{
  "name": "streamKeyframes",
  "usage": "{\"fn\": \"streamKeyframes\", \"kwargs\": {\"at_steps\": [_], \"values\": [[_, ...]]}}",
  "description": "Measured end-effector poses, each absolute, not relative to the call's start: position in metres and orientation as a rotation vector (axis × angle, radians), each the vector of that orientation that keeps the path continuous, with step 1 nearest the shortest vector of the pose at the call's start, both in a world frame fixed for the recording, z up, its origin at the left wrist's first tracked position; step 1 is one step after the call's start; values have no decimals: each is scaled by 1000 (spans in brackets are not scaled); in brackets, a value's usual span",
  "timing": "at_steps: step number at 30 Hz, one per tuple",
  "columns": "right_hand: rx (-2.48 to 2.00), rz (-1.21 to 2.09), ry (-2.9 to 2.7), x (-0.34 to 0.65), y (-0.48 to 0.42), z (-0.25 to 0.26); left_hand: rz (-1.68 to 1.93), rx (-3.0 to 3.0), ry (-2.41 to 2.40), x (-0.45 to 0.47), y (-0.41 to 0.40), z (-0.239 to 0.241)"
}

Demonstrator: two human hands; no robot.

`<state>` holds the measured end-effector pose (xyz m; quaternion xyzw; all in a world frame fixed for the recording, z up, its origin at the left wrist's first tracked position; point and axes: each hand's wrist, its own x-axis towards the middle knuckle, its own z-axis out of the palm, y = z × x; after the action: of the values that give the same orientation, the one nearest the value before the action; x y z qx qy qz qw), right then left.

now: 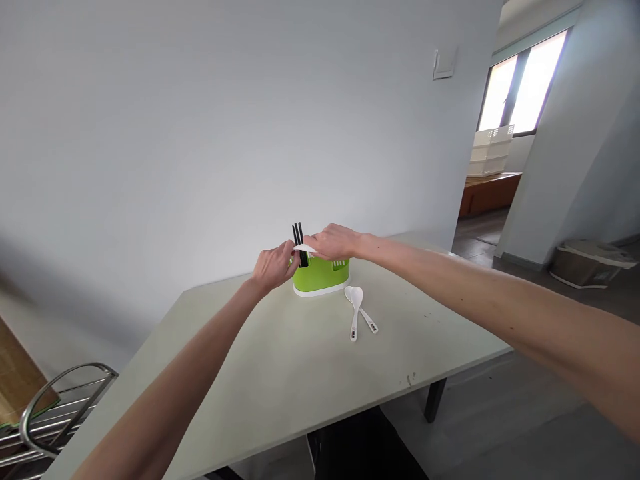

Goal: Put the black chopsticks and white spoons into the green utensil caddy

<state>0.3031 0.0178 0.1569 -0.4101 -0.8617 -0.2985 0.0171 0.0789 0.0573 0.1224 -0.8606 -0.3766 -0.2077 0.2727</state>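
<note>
A green utensil holder with a white base stands at the back of the table, close to the wall. Several black chopsticks rise upright from its left part. My left hand is closed at the holder's left end, its fingertips beside the chopsticks; what it grips is partly hidden. Above the holder, my right hand is closed on a white spoon, which lies nearly level and reaches to my left fingertips. Two more white spoons, one on top, lie crossed on the table right in front of the holder.
The pale table meets a plain wall at the back. At lower left is a metal rack near a wooden board. A bin-like container stands on the floor at right, and white crates sit by the window.
</note>
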Motion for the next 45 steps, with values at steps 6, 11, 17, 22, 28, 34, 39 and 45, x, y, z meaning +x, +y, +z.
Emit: {"fn": "streamKeyframes", "kwargs": {"at_steps": [6, 11, 17, 22, 28, 34, 39, 45], "values": [[-1260, -993, -2688, 316, 18, 163, -521, -2377, -1066, 84, 76, 119], [-1328, -1013, -2658, 328, 17, 162, -573, -2401, -1128, 102, 72, 114], [-1372, -987, -2677, 326, 14, 163, -597, -2464, -1083, 110, 56, 112], [-1368, -965, -2611, 323, 14, 164, -683, -2532, -1082, 104, 64, 122], [-1424, -844, -2485, 337, 14, 153, -1257, -2263, -1229, 89, 85, 142], [-1646, -709, -2239, 378, 1, 102, -1733, -2291, -1706, 77, 91, 166], [-1849, -569, -2202, 423, -19, 43, -1841, -2366, -1774, 73, 104, 152], [-1870, -523, -2236, 441, -27, -13, -1857, -2588, -1925, 65, 116, 113]]}}
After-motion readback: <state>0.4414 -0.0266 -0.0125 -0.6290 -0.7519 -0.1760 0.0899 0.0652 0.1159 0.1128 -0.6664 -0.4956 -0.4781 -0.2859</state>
